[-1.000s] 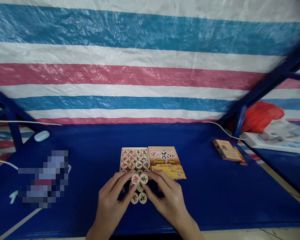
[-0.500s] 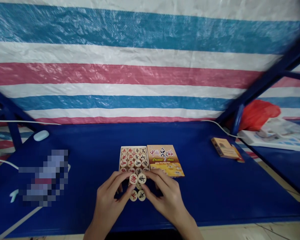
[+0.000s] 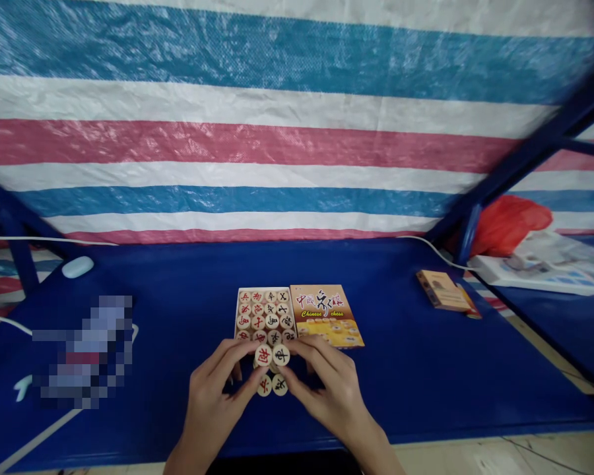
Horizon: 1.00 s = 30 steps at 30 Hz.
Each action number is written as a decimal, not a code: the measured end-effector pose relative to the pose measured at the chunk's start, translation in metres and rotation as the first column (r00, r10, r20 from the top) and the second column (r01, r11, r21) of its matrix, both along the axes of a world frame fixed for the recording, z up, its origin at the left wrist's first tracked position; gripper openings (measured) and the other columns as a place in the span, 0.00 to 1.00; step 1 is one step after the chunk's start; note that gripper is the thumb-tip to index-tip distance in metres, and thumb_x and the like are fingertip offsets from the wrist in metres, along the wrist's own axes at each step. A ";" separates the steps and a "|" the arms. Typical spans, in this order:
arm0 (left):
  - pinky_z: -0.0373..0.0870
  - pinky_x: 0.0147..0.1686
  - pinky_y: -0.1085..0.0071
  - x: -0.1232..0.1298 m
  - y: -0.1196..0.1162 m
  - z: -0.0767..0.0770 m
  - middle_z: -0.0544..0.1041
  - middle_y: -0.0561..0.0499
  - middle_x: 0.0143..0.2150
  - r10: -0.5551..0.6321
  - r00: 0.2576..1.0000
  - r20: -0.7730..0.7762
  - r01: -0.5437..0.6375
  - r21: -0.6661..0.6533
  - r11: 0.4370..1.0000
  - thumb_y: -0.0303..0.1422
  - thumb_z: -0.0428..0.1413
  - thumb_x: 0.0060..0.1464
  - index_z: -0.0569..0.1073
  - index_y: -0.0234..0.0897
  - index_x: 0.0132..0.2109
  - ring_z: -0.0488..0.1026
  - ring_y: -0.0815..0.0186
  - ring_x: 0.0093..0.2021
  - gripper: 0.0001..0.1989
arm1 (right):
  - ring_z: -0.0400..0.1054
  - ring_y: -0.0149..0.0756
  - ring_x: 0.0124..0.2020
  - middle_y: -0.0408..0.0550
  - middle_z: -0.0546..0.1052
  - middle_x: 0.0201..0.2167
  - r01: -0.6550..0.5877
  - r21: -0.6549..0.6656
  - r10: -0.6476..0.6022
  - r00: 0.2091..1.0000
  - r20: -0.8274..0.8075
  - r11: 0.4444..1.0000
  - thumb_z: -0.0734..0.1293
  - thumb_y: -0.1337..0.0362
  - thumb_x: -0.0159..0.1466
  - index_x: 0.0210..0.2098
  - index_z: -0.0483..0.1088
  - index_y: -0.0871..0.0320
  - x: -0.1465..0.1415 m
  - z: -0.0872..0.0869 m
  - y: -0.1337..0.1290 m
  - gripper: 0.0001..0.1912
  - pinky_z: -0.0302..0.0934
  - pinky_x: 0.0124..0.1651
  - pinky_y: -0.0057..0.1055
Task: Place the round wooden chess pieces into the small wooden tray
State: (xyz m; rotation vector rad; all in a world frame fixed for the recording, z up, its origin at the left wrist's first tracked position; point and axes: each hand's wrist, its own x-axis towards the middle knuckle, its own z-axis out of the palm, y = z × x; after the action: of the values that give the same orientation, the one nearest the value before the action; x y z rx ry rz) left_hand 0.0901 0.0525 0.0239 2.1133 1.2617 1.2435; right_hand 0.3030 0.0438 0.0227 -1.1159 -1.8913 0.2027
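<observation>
A small open box full of round wooden Chinese chess pieces lies on the blue table. Its printed lid lies right beside it. Just in front of the box, a cluster of chess pieces is pinched between both hands. My left hand presses on the cluster from the left with thumb and fingers. My right hand presses from the right. The top two pieces show a red and a black character; two more show below them.
A small tan box lies at the right. A white oval object and white cables sit at the back left. A red bag and papers lie beyond a blue frame post at the right. A striped tarp hangs behind.
The view has drifted slightly; both hands stay clamped on the same cluster of pieces, which sits a touch nearer the box.
</observation>
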 end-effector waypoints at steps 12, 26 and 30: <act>0.73 0.31 0.76 0.001 -0.001 -0.004 0.77 0.54 0.42 0.007 1.000 -0.016 -0.007 0.015 1.000 0.30 0.62 0.62 0.74 0.46 0.53 0.70 0.75 0.28 0.14 | 0.72 0.32 0.33 0.46 0.79 0.41 -0.029 -0.064 0.023 0.996 -0.091 0.998 0.72 0.69 0.64 0.53 0.72 0.53 -0.003 0.001 -0.001 0.18 0.70 0.35 0.31; 0.77 0.43 0.66 -0.023 0.088 0.022 0.77 0.52 0.48 -0.023 0.994 -0.108 0.020 -0.030 0.999 0.36 0.61 0.62 0.77 0.46 0.49 0.76 0.65 0.44 0.09 | 0.72 0.42 0.47 0.48 0.79 0.45 0.069 -0.048 -0.058 0.980 0.192 0.996 0.70 0.59 0.69 0.48 0.76 0.52 0.026 0.036 0.064 0.10 0.67 0.50 0.42; 0.74 0.55 0.56 -0.018 0.094 0.011 0.78 0.51 0.51 0.044 0.980 -0.196 -0.039 0.029 0.999 0.36 0.62 0.61 0.77 0.46 0.49 0.74 0.59 0.54 0.09 | 0.72 0.44 0.48 0.51 0.79 0.46 0.108 -0.048 -0.094 0.966 0.241 0.993 0.69 0.59 0.69 0.48 0.77 0.54 0.020 0.023 0.072 0.10 0.67 0.51 0.45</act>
State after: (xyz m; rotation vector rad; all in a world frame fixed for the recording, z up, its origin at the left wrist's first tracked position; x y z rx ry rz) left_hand 0.0722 0.1463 0.0346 2.2857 1.3848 1.0930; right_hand 0.3231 0.1157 0.0456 -1.3241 -2.0428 0.0712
